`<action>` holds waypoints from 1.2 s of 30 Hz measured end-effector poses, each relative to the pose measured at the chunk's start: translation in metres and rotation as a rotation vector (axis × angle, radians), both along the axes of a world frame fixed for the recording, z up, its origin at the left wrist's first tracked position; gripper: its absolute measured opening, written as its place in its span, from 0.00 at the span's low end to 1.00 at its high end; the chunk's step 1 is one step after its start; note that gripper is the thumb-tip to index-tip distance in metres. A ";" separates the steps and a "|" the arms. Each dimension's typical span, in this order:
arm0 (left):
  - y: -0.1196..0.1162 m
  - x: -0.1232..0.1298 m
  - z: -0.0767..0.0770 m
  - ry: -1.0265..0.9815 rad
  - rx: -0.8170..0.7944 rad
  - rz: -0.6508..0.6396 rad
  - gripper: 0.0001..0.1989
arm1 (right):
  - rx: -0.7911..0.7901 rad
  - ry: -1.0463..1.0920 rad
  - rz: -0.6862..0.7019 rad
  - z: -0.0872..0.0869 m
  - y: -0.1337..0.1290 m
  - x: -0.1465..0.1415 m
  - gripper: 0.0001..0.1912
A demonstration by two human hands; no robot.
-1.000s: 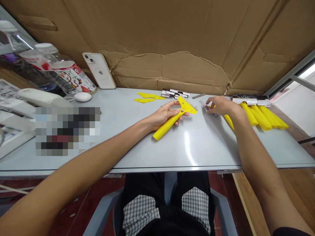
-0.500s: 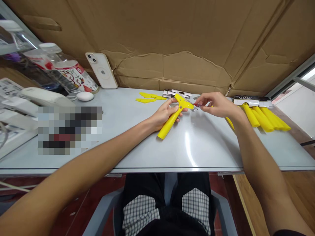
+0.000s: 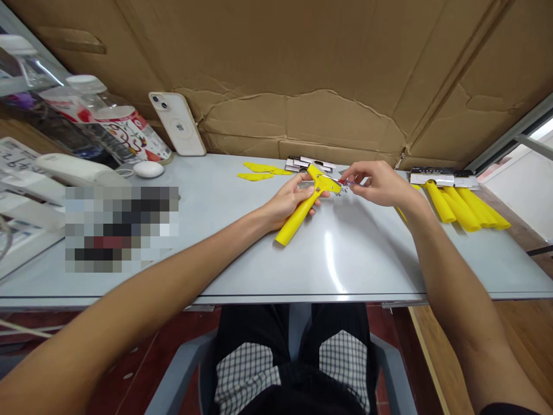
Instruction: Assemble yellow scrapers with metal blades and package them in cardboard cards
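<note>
Head view, my remote log: yellow scraper [image 3: 301, 212], centre, handle toward seven o'clock; left hand [image 3: 283, 203], clasping its neck; right hand [image 3: 378, 183], three o'clock, pinching slim red tool [image 3: 343, 182] at scraper's head. I'd brace the scraper, aligning the tool squarely.

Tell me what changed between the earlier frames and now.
The right hand has moved leftward, bringing its slim tool to the head of the yellow scraper. Nothing was visibly taken up or let go. The left hand still holds the scraper; the phone and the yellow handles at right stayed put.
</note>
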State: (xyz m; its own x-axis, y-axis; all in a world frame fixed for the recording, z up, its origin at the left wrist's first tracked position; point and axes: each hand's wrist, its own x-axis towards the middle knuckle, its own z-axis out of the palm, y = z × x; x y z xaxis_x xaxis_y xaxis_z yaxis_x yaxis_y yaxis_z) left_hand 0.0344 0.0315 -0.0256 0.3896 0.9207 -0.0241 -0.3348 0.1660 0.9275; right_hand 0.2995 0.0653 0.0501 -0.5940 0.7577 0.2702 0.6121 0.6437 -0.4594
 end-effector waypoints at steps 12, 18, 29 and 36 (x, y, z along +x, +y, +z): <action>0.000 -0.001 -0.001 0.019 0.009 0.007 0.17 | 0.096 -0.019 -0.028 0.000 0.000 0.000 0.14; -0.003 -0.001 0.000 0.072 0.071 -0.004 0.19 | 0.220 0.003 -0.076 0.003 -0.010 -0.006 0.14; -0.001 -0.002 -0.006 0.089 0.104 -0.016 0.21 | 0.277 0.124 -0.114 0.015 -0.032 -0.021 0.10; 0.001 -0.003 -0.008 0.087 0.100 -0.017 0.22 | 0.286 0.140 -0.076 0.007 -0.032 -0.028 0.13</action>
State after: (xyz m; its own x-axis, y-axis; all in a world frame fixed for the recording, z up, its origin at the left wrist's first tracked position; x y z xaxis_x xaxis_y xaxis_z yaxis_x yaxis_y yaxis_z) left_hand 0.0316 0.0321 -0.0336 0.4057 0.9134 0.0328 -0.2504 0.0765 0.9651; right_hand 0.2718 0.0329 0.0575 -0.4810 0.6801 0.5533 0.6071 0.7137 -0.3495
